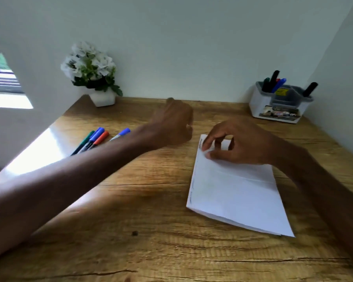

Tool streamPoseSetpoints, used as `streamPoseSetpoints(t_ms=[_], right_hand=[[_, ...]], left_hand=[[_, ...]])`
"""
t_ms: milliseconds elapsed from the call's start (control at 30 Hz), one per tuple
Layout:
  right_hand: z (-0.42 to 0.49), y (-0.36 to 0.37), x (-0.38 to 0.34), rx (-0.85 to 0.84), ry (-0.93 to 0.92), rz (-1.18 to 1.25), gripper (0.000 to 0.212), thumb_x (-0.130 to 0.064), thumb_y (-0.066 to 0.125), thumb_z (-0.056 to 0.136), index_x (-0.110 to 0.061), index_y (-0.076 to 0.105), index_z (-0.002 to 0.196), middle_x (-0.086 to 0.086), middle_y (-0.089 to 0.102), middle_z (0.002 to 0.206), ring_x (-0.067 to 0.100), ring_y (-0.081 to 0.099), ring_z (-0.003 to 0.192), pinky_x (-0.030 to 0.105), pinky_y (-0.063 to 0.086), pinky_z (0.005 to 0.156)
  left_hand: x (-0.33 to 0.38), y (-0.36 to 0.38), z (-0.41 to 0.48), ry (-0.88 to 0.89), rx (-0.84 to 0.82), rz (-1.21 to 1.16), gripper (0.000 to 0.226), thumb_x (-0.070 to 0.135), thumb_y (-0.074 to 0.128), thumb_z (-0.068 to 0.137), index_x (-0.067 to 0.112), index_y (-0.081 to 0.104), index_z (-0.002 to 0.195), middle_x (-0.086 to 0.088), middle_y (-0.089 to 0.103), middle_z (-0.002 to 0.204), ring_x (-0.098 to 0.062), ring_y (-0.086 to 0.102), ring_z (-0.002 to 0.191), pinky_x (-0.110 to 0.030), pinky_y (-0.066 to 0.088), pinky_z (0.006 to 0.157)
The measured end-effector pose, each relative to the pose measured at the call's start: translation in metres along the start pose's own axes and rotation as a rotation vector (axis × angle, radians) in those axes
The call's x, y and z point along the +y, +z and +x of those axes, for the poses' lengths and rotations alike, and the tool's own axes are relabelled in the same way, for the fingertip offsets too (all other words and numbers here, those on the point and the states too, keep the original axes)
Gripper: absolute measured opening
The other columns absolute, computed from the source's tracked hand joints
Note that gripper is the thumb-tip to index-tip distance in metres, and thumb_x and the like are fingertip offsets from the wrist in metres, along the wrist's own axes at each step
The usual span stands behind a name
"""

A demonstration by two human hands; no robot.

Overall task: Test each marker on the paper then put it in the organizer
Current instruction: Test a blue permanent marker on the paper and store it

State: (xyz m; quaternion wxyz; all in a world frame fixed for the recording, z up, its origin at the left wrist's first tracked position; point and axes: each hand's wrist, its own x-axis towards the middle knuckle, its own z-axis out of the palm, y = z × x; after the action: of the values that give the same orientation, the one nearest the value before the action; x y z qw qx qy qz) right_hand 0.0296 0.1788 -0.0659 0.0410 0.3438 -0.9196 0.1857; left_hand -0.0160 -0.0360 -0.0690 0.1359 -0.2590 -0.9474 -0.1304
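Observation:
A folded white paper (238, 192) lies on the wooden desk (151, 231), right of centre. My right hand (236, 143) rests on the paper's far corner, fingertips pinching its edge. My left hand (173, 123) hovers blurred above the desk's middle, fingers curled, nothing visible in it. Several loose markers (96, 139) with green, blue and red caps lie at the left, partly hidden behind my left forearm. The white organizer (277, 104) stands at the far right corner with several markers upright in it.
A white pot of white flowers (94, 78) stands at the desk's far left corner against the wall. Walls close the desk at the back and right. A window sill shows at the far left.

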Motion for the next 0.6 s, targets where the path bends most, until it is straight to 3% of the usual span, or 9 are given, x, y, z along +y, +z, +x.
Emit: streamPoseSetpoints(t_ms=[67,167,233,267,333,400,500,600], right_hand=[[0.002,0.002,0.001,-0.021,-0.005,-0.041,0.020,-0.037,0.082,0.083,-0.031,0.081,0.103,-0.029,0.068,0.100,-0.005,0.065,0.088,0.001,0.044,0.069],[0.003,0.004,0.003,-0.036,0.012,-0.053,0.024,-0.044,0.079,0.083,-0.036,0.079,0.105,-0.025,0.069,0.106,-0.002,0.065,0.089,0.006,0.045,0.068],[0.003,0.006,0.003,-0.040,0.018,-0.040,0.024,-0.043,0.079,0.083,-0.037,0.079,0.106,-0.023,0.070,0.107,0.000,0.065,0.089,0.009,0.047,0.068],[0.004,0.006,0.003,-0.042,0.019,-0.034,0.024,-0.041,0.080,0.083,-0.037,0.078,0.106,-0.022,0.070,0.107,0.000,0.065,0.089,0.009,0.047,0.067],[0.005,0.006,0.001,-0.050,0.021,-0.026,0.023,-0.040,0.080,0.083,-0.037,0.078,0.106,-0.022,0.070,0.107,0.001,0.065,0.088,0.009,0.047,0.067],[0.006,0.006,0.000,-0.051,0.028,-0.021,0.023,-0.040,0.080,0.084,-0.036,0.078,0.106,-0.022,0.069,0.107,0.001,0.065,0.088,0.009,0.046,0.067],[0.007,0.008,-0.002,-0.044,0.036,-0.015,0.022,-0.037,0.080,0.084,-0.034,0.079,0.106,-0.023,0.069,0.104,-0.002,0.064,0.089,0.005,0.045,0.067],[0.007,0.010,-0.004,-0.037,0.042,-0.005,0.021,-0.035,0.080,0.085,-0.032,0.079,0.106,-0.024,0.069,0.102,-0.006,0.063,0.091,0.001,0.043,0.070]], left_hand=[[-0.008,-0.021,-0.003,-0.084,-0.132,0.171,0.029,0.037,0.069,0.089,0.015,0.065,0.107,-0.008,0.066,0.113,-0.031,0.053,0.118,-0.046,0.051,0.090],[-0.024,-0.045,-0.013,-0.244,-0.301,0.331,0.033,0.048,0.064,0.094,0.019,0.052,0.083,-0.011,0.064,0.110,-0.037,0.056,0.114,-0.062,0.046,0.101],[-0.043,-0.050,-0.028,-0.330,-0.337,0.388,0.043,0.057,0.058,0.096,0.020,0.046,0.077,-0.019,0.061,0.126,-0.046,0.053,0.123,-0.074,0.038,0.103],[-0.054,-0.049,-0.037,-0.367,-0.344,0.403,0.047,0.064,0.054,0.094,0.019,0.050,0.082,-0.024,0.053,0.139,-0.053,0.046,0.131,-0.080,0.032,0.104],[-0.077,-0.043,-0.061,-0.491,-0.366,0.386,0.071,0.077,0.044,0.090,0.013,0.055,0.120,-0.033,0.031,0.155,-0.061,0.025,0.142,-0.085,0.022,0.104],[-0.092,-0.035,-0.087,-0.618,-0.414,0.302,0.094,0.089,0.030,0.083,0.021,0.034,0.147,-0.031,0.017,0.161,-0.060,0.014,0.146,-0.081,0.022,0.107],[-0.095,-0.028,-0.112,-0.640,-0.443,0.120,0.090,0.092,0.013,0.077,0.041,0.020,0.150,-0.021,0.013,0.165,-0.055,0.016,0.148,-0.077,0.026,0.108],[-0.082,-0.020,-0.111,-0.568,-0.365,0.101,0.074,0.082,0.016,0.090,0.038,0.023,0.149,-0.013,0.015,0.166,-0.046,0.017,0.151,-0.076,0.022,0.110]])
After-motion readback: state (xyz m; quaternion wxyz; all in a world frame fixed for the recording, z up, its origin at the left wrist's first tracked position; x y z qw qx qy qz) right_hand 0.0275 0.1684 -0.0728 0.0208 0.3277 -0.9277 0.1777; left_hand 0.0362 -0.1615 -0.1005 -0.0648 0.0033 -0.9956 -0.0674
